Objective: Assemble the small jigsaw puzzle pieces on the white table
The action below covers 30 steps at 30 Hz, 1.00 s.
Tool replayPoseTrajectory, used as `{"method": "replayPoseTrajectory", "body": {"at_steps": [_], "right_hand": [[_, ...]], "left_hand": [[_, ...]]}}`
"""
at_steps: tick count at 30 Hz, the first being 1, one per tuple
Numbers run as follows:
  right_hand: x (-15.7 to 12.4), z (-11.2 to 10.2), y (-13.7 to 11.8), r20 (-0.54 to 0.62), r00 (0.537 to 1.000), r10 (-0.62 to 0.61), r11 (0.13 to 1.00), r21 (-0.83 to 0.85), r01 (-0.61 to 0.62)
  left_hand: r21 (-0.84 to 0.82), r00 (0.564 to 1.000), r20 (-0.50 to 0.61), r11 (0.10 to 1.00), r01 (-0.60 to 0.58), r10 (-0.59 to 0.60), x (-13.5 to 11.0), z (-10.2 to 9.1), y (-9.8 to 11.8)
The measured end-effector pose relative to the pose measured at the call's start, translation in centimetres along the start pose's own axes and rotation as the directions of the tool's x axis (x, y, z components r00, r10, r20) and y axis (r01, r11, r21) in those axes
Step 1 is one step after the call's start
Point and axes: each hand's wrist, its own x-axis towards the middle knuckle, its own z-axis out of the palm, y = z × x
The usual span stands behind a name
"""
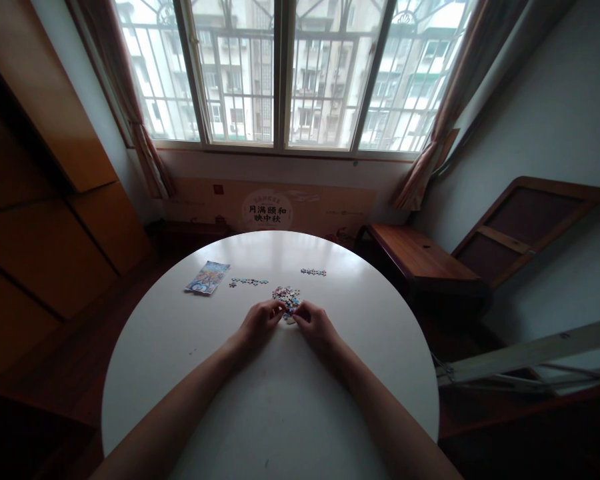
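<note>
A small heap of jigsaw puzzle pieces [287,297] lies on the white round table [265,400]. My left hand [263,319] is at the heap's left near edge, thumb and fingers curled together in a pinch; what lies between them is too small to tell. From the right, my right hand [314,323] reaches the same heap, its fingertips closed at a puzzle piece [291,320] on the near side. Beyond the hands, one short row of joined pieces [250,282] lies to the left and another row [313,272] to the right.
A printed picture sheet [207,277] lies on the table left of the rows. Right of the table stand a wooden bench [420,250] and a pale metal bar [530,350]. Wooden cabinets [45,260] line the left side, and a barred window [280,73] is ahead.
</note>
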Motion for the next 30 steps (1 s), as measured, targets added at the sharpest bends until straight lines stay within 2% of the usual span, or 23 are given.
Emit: {"method": "replayPoseTrajectory", "body": {"at_steps": [30], "right_hand": [[0.03, -0.11, -0.33, -0.045, 0.999, -0.027, 0.998, -0.053, 0.024]], "left_hand": [[-0.016, 1.000, 0.006, 1.000, 0.019, -0.019, 0.09, -0.06, 0.15]]}}
